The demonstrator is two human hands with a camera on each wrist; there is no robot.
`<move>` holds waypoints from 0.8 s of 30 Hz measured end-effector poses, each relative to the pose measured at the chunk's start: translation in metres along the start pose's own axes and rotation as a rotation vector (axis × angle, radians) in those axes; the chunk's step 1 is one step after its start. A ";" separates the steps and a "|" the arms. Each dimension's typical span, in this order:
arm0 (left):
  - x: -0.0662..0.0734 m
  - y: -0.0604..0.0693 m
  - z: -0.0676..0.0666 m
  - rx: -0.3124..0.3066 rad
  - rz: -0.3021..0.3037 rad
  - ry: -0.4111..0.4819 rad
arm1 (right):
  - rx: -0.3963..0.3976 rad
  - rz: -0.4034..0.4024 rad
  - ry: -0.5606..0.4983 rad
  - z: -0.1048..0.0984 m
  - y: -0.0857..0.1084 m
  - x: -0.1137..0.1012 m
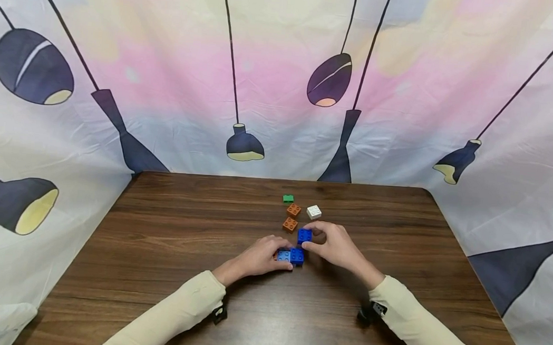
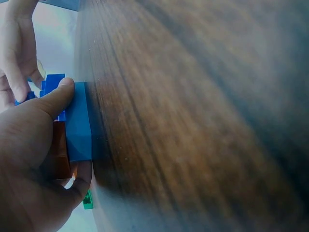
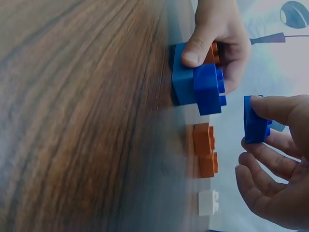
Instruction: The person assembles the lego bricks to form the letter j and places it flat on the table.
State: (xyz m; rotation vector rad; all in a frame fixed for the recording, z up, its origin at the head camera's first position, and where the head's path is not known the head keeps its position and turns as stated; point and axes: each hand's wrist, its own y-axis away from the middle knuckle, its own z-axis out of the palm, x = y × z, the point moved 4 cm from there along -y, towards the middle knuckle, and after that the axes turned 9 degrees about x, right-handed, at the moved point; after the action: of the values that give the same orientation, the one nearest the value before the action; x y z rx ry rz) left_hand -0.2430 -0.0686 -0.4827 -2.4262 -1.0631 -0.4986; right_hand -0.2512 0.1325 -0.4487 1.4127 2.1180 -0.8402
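My left hand grips a small brick assembly: a light blue base brick on the table, an orange brick on its near part, and a dark blue brick on its right end, overhanging in the right wrist view. Thumb and fingers hold opposite sides of the base. My right hand pinches a second dark blue brick between thumb and fingers, raised off the table just beyond the assembly and apart from it, also seen as a raised brick in the right wrist view.
Beyond the hands on the wooden table lie two orange bricks, one nearer the hands than the other, a white brick to their right and a green brick farthest back. A patterned cloth hangs behind the table.
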 end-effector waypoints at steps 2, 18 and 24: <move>0.000 0.000 0.000 0.000 -0.003 0.001 | -0.006 -0.005 -0.004 0.001 0.002 -0.003; 0.001 0.000 -0.001 0.016 -0.004 0.017 | -0.038 -0.081 -0.024 0.012 0.012 -0.015; 0.002 0.000 -0.001 0.020 0.000 0.011 | -0.050 -0.084 -0.016 0.017 0.014 -0.014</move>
State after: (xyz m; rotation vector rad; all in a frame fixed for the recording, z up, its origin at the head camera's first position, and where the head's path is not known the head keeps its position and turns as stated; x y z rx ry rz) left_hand -0.2419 -0.0683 -0.4813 -2.4030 -1.0581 -0.4984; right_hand -0.2326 0.1149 -0.4546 1.2960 2.1841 -0.8208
